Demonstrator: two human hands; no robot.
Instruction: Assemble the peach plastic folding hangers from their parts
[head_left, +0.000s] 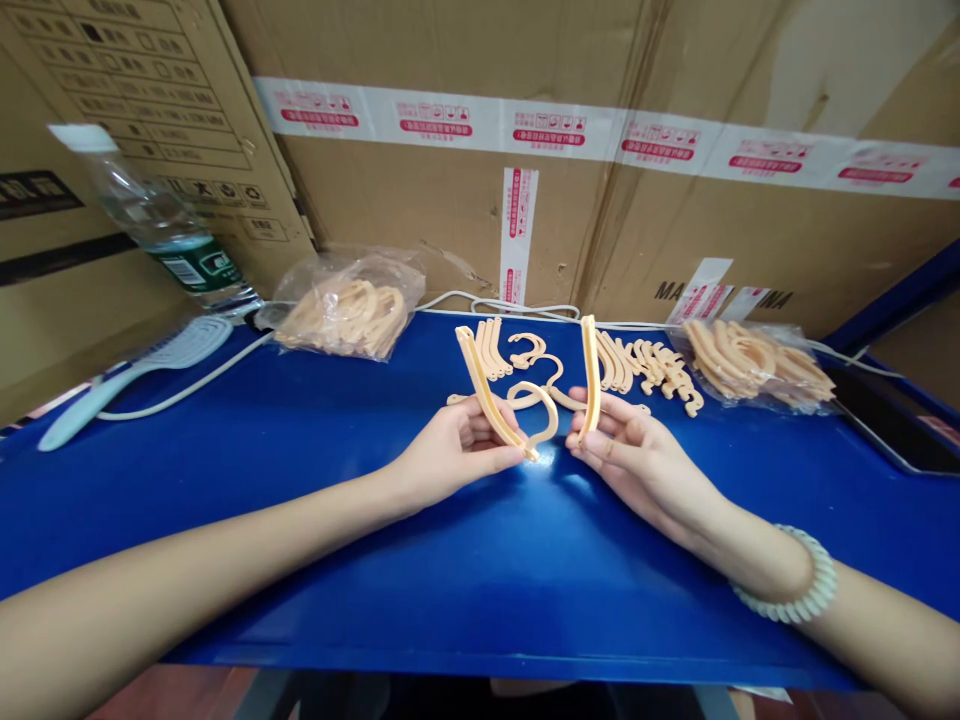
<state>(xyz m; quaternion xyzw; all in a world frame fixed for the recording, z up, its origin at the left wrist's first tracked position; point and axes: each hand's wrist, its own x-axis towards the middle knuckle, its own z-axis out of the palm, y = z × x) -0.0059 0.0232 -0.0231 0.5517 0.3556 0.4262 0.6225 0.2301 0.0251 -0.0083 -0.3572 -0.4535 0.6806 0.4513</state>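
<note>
My left hand (450, 450) is closed on a beige plastic hanger arm (486, 392), which tilts up to the left. A curved hanger hook (553, 415) meets that arm's lower end at my fingertips. Between the thumb and fingers of my right hand (652, 465) is a second hanger arm (591, 370), held nearly upright with its grooved side showing. A small gap separates the two hands above the blue table (480, 590). Just behind them lies a hanger (555, 372) with its hook and spread arms, partly hidden by my hands.
Loose hanger arms (492, 348) and loose hooks (664, 368) lie behind my hands. Clear bags of hanger parts (352, 310) stand at both sides. A hairbrush (135, 375) and water bottle (187, 250) are left, a dark phone-like slab (900, 425) right. Cardboard (420, 200) walls the back.
</note>
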